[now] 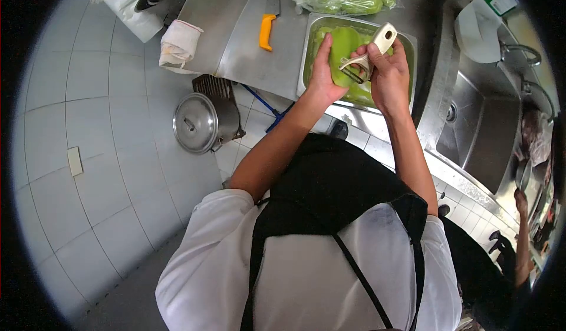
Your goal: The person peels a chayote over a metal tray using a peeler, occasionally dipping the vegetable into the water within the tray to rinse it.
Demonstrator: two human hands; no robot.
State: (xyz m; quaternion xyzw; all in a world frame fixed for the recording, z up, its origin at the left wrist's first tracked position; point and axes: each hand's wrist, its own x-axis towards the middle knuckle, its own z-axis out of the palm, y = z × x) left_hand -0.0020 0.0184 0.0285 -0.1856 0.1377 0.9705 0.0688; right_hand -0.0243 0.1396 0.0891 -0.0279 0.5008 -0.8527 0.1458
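Note:
My left hand [322,78] is wrapped round a pale green chayote [341,51], holding it over a steel tray [308,48]. In my right hand [390,76] is a peeler [384,37] with a cream handle, its blade close against the chayote's right side; whether it touches cannot be made out. More green pieces lie in the tray, partly hidden under my hands. Behind the tray sits a clear plastic bag [361,2] with several green chayotes in it. A knife [267,31] with an orange handle rests on the steel counter to the left.
A folded white cloth [178,43] hangs at the counter's left edge. Below it on the floor stands a lidded pot [197,124]. At right is a steel sink [471,119] with a white container [477,30] behind it. Another person's arm [522,242] shows at far right.

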